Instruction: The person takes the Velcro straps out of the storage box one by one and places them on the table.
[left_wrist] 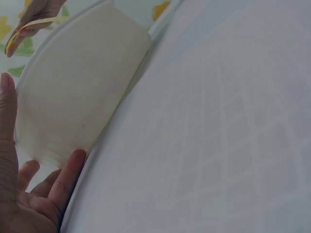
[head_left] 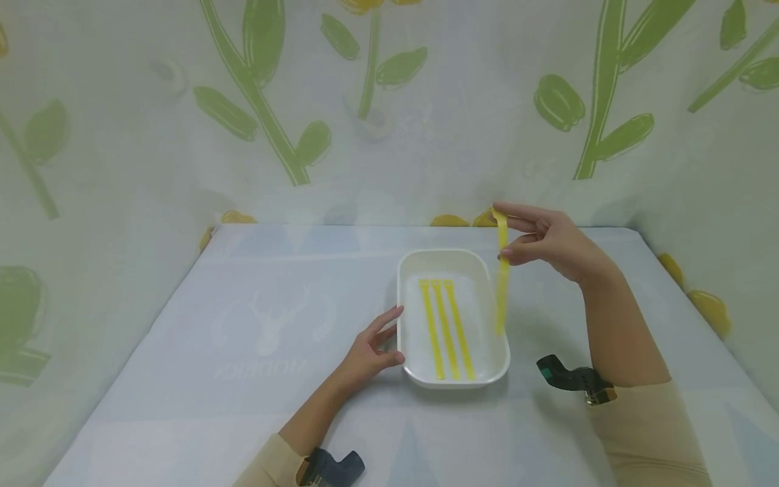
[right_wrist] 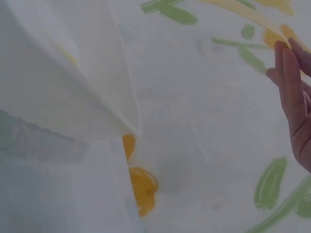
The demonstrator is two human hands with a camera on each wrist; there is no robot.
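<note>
A white, rounded rectangular tray (head_left: 481,370) stands on the table, with three long yellow strips (head_left: 444,325) side by side inside, their wider ends away from me. My left hand (head_left: 368,352) rests against the tray's left side, fingertips and thumb spread along the rim. In the left wrist view the fingers (left_wrist: 68,179) lie against the tray's outer wall. Over the tray's right edge, my right hand (head_left: 548,243) pinches another thin yellow strip (head_left: 502,291) near its upper part, and the strip hangs down upright. That strip looks slightly bent in the right wrist view.
A pale printed cloth (head_left: 268,392) covers the table. White fabric with green leaves and yellow flowers (head_left: 450,135) rises behind the table and along both sides. Dark wrist-worn cameras (head_left: 575,379) sit over beige sleeves (head_left: 645,433).
</note>
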